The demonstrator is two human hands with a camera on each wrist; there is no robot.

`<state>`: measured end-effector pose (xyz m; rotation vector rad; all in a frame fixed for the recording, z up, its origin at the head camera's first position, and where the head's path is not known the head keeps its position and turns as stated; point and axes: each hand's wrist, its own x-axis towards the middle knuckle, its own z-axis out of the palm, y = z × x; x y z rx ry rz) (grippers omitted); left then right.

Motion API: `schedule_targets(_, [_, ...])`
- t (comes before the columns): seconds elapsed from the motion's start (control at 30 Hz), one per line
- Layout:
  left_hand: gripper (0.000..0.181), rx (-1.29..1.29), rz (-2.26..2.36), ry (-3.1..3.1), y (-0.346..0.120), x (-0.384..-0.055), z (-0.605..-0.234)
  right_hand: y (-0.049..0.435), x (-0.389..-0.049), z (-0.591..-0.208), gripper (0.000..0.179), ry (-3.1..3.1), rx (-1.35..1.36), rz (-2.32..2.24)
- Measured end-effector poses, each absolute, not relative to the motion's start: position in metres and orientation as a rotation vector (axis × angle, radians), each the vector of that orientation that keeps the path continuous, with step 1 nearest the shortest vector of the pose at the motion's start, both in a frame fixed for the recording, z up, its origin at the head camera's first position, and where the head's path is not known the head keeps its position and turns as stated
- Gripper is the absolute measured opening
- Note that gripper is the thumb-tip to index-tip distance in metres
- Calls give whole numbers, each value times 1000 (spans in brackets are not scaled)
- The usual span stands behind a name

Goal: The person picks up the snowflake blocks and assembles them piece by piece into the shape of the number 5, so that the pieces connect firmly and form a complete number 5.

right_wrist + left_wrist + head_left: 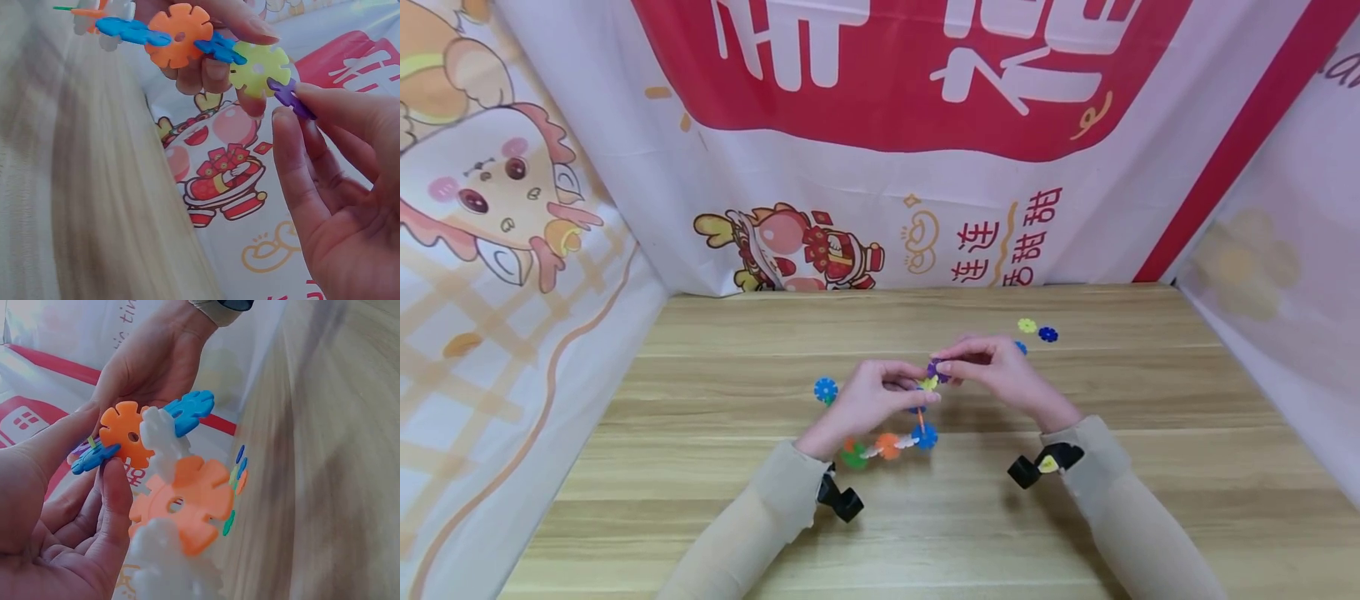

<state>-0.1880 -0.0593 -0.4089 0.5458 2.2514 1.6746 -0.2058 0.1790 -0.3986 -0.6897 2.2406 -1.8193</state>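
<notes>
Pale wood-grain table (1187, 400); white printed backdrop (850, 183) behind, red panel (895, 100) above cartoon figure (782, 250).

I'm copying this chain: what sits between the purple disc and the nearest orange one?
A yellow disc, then a blue disc, as the right wrist view shows.

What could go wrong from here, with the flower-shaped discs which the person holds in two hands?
The right hand pinches the small purple notched disc with its fingertips, so it might slip while being pressed against the yellow notched disc.

The left hand grips the chain near one end, at a blue notched disc, with many joints beyond; a hard push might loosen one.
</notes>
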Motion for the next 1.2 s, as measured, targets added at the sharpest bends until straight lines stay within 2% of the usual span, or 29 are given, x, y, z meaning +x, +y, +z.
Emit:
schedule_targets(0.3, [40, 528, 1816, 2181, -56, -193, -403, 171, -207, -391, 24, 2218, -603, -1931])
schedule_targets(0.6, [27, 521, 1917, 2236, -54, -191, -395, 185, -214, -396, 29, 2369, -488, -1999])
schedule_targets(0.83, [25, 478, 1977, 2238, -57, -191, -395, 231, -233, -412, 35, 2676, -179, -1708])
schedule_targets(1.0, [23, 482, 1997, 2229, -58, -190, -395, 255, -244, -434, 35, 2733, -78, -1424])
schedule_targets(1.2, [23, 502, 2011, 2213, -58, -190, -395, 264, -254, -454, 35, 2764, -4, -1298])
